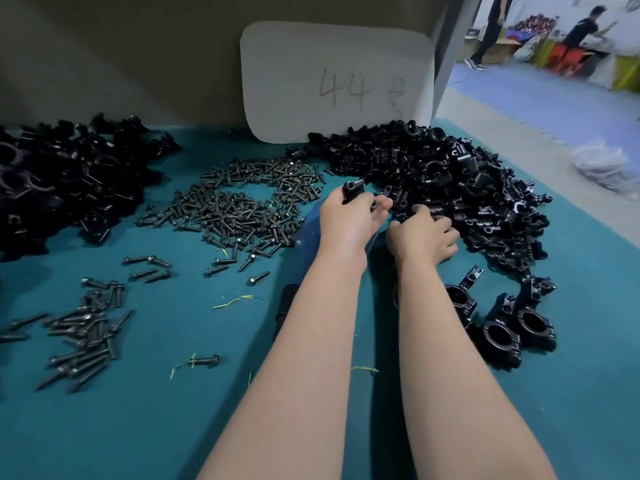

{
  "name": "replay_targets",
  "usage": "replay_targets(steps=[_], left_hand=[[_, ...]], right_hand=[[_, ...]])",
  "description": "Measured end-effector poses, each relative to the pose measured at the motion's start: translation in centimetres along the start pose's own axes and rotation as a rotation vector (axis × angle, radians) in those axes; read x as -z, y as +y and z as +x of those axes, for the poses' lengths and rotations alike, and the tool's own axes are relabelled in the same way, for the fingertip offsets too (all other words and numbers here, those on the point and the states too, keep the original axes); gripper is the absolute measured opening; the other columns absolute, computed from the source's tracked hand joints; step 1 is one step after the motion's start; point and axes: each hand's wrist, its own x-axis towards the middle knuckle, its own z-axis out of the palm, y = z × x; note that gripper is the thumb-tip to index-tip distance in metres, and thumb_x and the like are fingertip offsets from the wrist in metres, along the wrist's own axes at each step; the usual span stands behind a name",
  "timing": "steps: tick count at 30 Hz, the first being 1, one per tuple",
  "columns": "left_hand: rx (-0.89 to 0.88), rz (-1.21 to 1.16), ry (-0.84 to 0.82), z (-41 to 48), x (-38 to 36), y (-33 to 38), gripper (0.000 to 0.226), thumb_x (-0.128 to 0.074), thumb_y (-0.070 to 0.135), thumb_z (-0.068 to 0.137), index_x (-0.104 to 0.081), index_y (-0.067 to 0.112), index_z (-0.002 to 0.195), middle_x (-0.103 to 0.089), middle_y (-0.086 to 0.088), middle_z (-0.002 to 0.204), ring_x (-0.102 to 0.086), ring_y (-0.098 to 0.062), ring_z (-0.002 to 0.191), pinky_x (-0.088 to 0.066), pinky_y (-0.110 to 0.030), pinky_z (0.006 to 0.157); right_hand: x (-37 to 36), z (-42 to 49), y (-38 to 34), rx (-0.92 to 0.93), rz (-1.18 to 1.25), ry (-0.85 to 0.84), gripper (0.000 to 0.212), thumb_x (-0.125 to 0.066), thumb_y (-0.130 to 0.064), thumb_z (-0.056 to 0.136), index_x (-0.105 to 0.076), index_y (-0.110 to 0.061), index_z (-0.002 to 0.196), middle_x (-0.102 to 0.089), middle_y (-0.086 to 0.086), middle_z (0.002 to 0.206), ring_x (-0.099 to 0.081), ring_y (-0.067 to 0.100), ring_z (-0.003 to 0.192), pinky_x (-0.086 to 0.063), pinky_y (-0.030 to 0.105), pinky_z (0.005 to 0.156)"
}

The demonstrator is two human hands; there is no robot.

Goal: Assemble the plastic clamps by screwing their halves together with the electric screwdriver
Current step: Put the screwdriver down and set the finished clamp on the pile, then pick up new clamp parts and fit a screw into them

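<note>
My left hand [346,220] grips a black plastic clamp half [353,189] above the table, in front of the big pile of clamp halves [467,188] at the right. My right hand [422,237] reaches into the near edge of that pile with curled fingers on a small black part [437,211]. The blue electric screwdriver [308,233] lies on the green mat under my left forearm, mostly hidden. Several assembled clamps [502,327] lie near my right forearm.
A heap of short black screws [242,202] lies in the middle, longer bolts [86,337] at the near left, another pile of black parts [62,181] at the far left. A white card [332,81] marked 44 leans against the back wall. People stand far right.
</note>
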Motion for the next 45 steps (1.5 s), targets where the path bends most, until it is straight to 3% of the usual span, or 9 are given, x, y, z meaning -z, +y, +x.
replay_targets(steps=[7,10,14,18,23,29,35,40,45], left_hand=[[0.048,-0.038,0.015,-0.3,1.1,0.7,0.020,-0.038,0.004,0.101,-0.049,0.003,0.117,-0.060,-0.024,0.118,-0.065,-0.020,0.078,-0.055,-0.023,0.072],[-0.008,0.017,0.046,-0.8,2.1,1.3,0.031,-0.034,0.003,0.102,-0.048,0.006,0.130,-0.062,-0.023,0.118,-0.068,-0.017,0.077,-0.056,-0.021,0.069],[-0.083,0.057,0.070,-2.8,4.6,2.8,0.021,-0.036,0.004,0.101,-0.055,0.011,0.106,-0.067,-0.012,0.096,-0.068,-0.013,0.068,-0.055,-0.020,0.062],[-0.154,0.108,0.124,-5.5,8.9,3.8,0.019,-0.044,0.008,0.101,-0.060,0.017,0.099,-0.068,-0.007,0.101,-0.069,-0.015,0.080,-0.056,-0.019,0.067],[-0.298,0.268,0.260,-7.7,14.1,3.3,0.013,-0.050,0.017,0.099,-0.058,0.027,0.098,-0.067,-0.006,0.110,-0.062,-0.024,0.111,-0.050,-0.037,0.097],[-0.341,0.258,0.241,-7.4,16.3,3.2,0.028,-0.053,0.012,0.096,-0.052,0.029,0.118,-0.063,-0.007,0.124,-0.056,-0.024,0.121,-0.043,-0.042,0.106],[-0.401,0.296,0.416,-6.5,17.1,2.8,0.017,-0.055,0.009,0.096,-0.056,0.026,0.099,-0.065,-0.001,0.103,-0.063,-0.023,0.104,-0.050,-0.045,0.098],[-0.442,0.331,0.526,-6.0,17.5,2.6,0.019,-0.054,0.010,0.095,-0.054,0.028,0.092,-0.061,0.009,0.093,-0.062,-0.021,0.101,-0.050,-0.045,0.097],[-0.489,0.337,0.538,-6.0,17.4,2.5,0.011,-0.051,0.012,0.098,-0.053,0.022,0.100,-0.056,0.014,0.090,-0.060,-0.021,0.100,-0.051,-0.041,0.095]], right_hand=[[-0.1,-1.1,-0.6,0.044,0.121,0.049,0.043,-0.060,-0.034,0.091,-0.047,-0.013,0.127,-0.045,0.012,0.138,-0.037,0.032,0.131,-0.022,0.043,0.110],[1.4,-2.5,-0.9,0.076,0.534,0.041,0.042,-0.064,-0.025,0.090,-0.046,-0.013,0.126,-0.044,0.012,0.134,-0.046,0.026,0.119,-0.035,0.031,0.097],[3.5,-6.6,-2.4,0.169,1.153,-0.269,0.033,-0.062,0.001,0.087,-0.055,-0.008,0.117,-0.058,0.004,0.110,-0.059,0.022,0.105,-0.049,0.033,0.097],[3.3,-11.8,-3.7,0.207,1.351,-0.601,0.036,-0.047,0.017,0.086,-0.059,-0.011,0.104,-0.059,0.004,0.095,-0.061,0.018,0.082,-0.051,0.023,0.076],[1.2,-16.6,-5.2,0.347,1.207,-0.718,0.044,-0.040,0.019,0.085,-0.062,-0.018,0.094,-0.064,0.001,0.088,-0.061,0.009,0.078,-0.049,0.017,0.069],[-0.4,-18.5,-6.8,0.552,0.971,-0.718,0.056,-0.043,0.016,0.085,-0.054,-0.034,0.105,-0.070,0.001,0.096,-0.065,0.013,0.092,-0.052,0.017,0.077],[-1.7,-18.4,-7.0,0.723,0.629,-0.557,0.032,-0.054,0.000,0.090,-0.063,-0.024,0.110,-0.061,-0.009,0.096,-0.060,0.011,0.093,-0.051,0.024,0.087],[-1.8,-18.2,-6.6,0.748,0.580,-0.601,0.043,-0.055,-0.008,0.092,-0.053,-0.035,0.126,-0.059,-0.008,0.092,-0.053,0.006,0.073,-0.043,0.007,0.062],[-1.4,-17.8,-6.7,0.723,0.501,-0.693,0.051,-0.050,-0.004,0.090,-0.051,-0.029,0.135,-0.060,-0.004,0.093,-0.054,0.015,0.070,-0.049,0.028,0.067]])
